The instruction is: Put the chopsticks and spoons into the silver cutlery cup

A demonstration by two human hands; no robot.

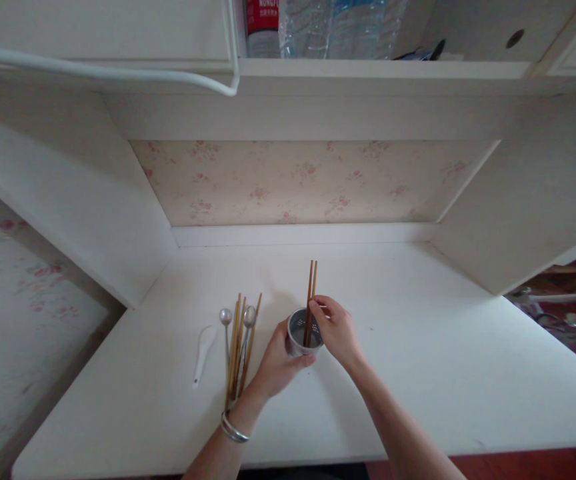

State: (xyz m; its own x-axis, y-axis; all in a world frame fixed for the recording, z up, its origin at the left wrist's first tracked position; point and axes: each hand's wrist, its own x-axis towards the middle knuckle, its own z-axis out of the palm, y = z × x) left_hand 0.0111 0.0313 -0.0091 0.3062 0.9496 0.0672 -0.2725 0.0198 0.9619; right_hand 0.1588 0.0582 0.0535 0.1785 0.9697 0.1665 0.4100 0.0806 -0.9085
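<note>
My left hand [281,360] is wrapped round a metal utensil holder [295,347] with small holes in it. A pair of brown chopsticks [311,287] stands upright with the lower ends inside the holder. The fingers of my right hand [335,327] pinch these chopsticks just above the rim. To the left of my left hand several loose chopsticks [235,347] lie on the white table [418,380]. Two metal spoons, one with a round bowl [225,317] and one with an oval bowl [249,315], lie among them. A white soup spoon [201,357] rests farther left.
White side panels [83,193] and a floral back wall [298,183] enclose the table. Overhead, a shelf [378,69] carries plastic-wrapped bottles [348,30] and a red-labelled bottle [263,27]. A white rod [98,72] sticks out at the upper left.
</note>
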